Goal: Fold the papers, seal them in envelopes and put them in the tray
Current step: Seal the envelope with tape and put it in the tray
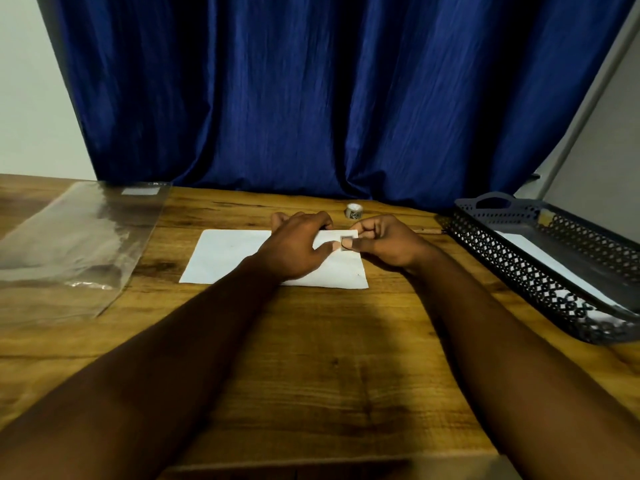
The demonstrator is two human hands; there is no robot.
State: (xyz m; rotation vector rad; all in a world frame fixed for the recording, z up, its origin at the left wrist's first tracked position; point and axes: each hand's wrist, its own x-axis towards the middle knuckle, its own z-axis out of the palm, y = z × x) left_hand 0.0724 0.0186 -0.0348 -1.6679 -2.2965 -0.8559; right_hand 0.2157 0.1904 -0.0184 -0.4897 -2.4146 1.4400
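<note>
A white envelope [225, 258] lies flat on the wooden table [311, 358]. My left hand [294, 247] rests on its middle, fingers spread and pressing it down. My right hand [384, 242] is at the envelope's upper right, pinching a small square piece of tape or sticker [345, 242] between thumb and fingers, right beside my left thumb. A small roll of tape [354, 210] stands just behind the hands. A dark perforated tray [519, 271] sits at the right with a white envelope [554, 268] lying inside.
A clear plastic sleeve [76, 244] lies on the table's left side. A blue curtain [311, 98] hangs close behind the table's far edge. A pale panel leans behind the tray at the right.
</note>
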